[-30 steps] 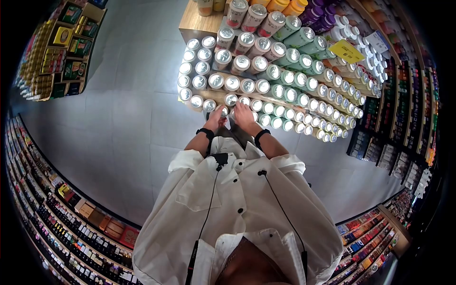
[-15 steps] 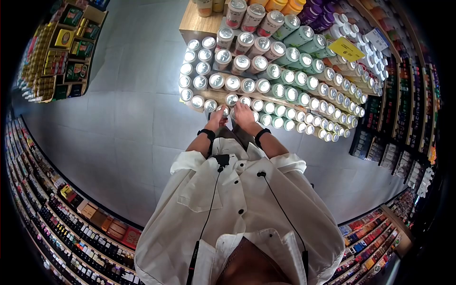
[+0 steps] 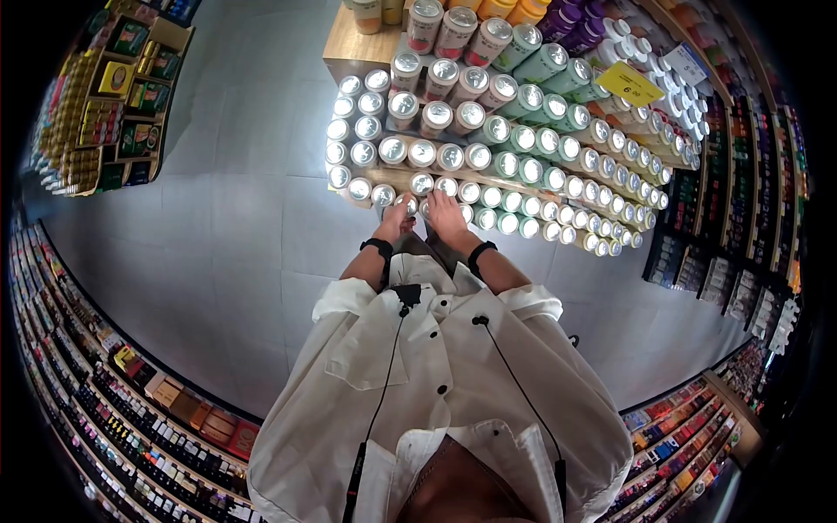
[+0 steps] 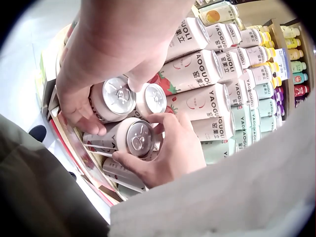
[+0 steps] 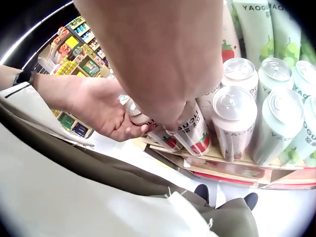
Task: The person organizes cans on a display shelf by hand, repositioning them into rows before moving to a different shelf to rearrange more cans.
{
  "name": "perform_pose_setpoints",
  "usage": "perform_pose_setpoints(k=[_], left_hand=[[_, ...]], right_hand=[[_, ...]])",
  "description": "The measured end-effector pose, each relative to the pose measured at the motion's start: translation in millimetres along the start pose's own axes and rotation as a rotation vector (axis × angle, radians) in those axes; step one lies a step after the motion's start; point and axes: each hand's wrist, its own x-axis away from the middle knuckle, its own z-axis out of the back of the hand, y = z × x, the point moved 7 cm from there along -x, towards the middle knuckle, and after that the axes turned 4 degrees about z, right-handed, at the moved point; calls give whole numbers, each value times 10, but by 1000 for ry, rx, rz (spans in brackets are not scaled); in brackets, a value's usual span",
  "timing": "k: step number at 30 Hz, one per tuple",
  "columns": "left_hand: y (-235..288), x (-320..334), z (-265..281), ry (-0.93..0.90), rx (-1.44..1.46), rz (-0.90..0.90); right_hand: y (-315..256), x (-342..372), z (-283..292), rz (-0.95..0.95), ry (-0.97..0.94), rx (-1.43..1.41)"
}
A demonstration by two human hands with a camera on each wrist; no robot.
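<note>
Left can (image 4: 116, 98) and right can (image 4: 129, 138) are side by side at near edge of shelf (image 5: 247, 173); we curl left hand (image 3: 397, 220) round first, right hand (image 3: 446, 218) round second. Green cans (image 5: 280, 127) stand to right.

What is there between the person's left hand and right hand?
In the left wrist view: a can held by the left hand, another can held by the right hand, and a third can beside them.

Yellow price card (image 3: 629, 84); purple containers (image 3: 563, 23), probably bottles.
</note>
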Motion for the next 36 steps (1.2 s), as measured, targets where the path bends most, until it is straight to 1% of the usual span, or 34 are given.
perform_pose_setpoints(k=[1,2,4,5,8,9,10,12,13,14,16,17,19,20,22,23,25,26,28,29,30,32,36], left_hand=[[-1,-5,-4,-18,15,0],[0,-10,-9,-37,31,0],[-69,-106,13,-46,56,3],[-92,-160,8,-55,86,5],[-125,-67,-39,-110,79,22],[-124,-2,-55,-113,36,13],[-137,3,-62,-114,35,14],[-199,79,-162,-235,-6,125],[-195,125,-209,-279,-11,119],[-185,160,-235,-279,-12,118],[-160,249,-319,-328,61,93],[-172,250,-345,-326,61,95],[-297,114,-293,-169,157,214],[-316,60,-298,-169,159,213],[-388,-54,-328,-240,102,224],[-417,-122,-344,-239,104,224],[-438,-161,-438,-324,146,186],[-462,-189,-455,-322,147,188],[-437,-234,-532,-348,141,133],[-460,-265,-554,-330,154,187],[-441,-198,-600,-331,149,189],[-358,-38,-615,-207,199,114],[-339,-87,-676,-247,252,115]], right_hand=[[20,15,43,-20,21,-59],[43,41,79,-23,21,-59],[173,155,159,-116,-42,-246],[251,223,154,-118,18,-276],[484,446,197,-162,-39,-217],[549,513,213,-148,-43,-149],[592,557,209,-150,-44,-149],[681,608,158,-184,-100,-41],[701,606,109,-188,-97,-34],[713,587,75,-189,-96,-33],[670,540,44,-187,-103,-18],[640,532,31,-186,-104,-21],[604,517,18,-203,-145,-8],[593,520,-28,-201,-145,-6],[585,559,-145,-261,-186,20],[580,569,-213,-280,-220,16],[544,536,-266,-309,-185,-6],[551,532,-279,-345,-150,-22],[526,507,-218,-341,-156,-34],[524,488,-185,-337,-159,-45],[532,477,-185,-342,-159,-45],[545,468,-177,-323,-134,-72],[549,467,-146,-318,-130,-77]])
